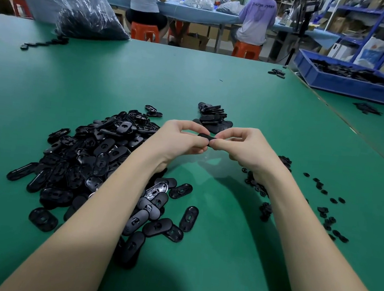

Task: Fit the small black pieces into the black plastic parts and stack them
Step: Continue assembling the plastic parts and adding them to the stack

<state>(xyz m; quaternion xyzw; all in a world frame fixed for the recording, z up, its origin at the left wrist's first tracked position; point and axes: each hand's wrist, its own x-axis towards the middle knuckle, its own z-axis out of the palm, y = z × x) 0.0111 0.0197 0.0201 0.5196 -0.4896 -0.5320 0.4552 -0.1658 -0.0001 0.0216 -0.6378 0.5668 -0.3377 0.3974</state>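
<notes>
Above the middle of the green table, my left hand (182,139) and my right hand (241,146) meet fingertip to fingertip, both pinching one oval black plastic part (206,136) held between them. A large loose heap of the same oval parts (96,158) lies to the left, under my left forearm. A small stack of parts (213,119) sits just beyond my hands. Small black pieces (322,208) are scattered to the right, partly hidden by my right forearm. Whether a small piece is in the held part cannot be seen.
A clear plastic bag of black parts (86,13) stands at the far left. A blue bin of parts (350,87) sits on the neighbouring table at the right. A few loose parts (277,73) lie far back. People sit on orange stools at another table behind.
</notes>
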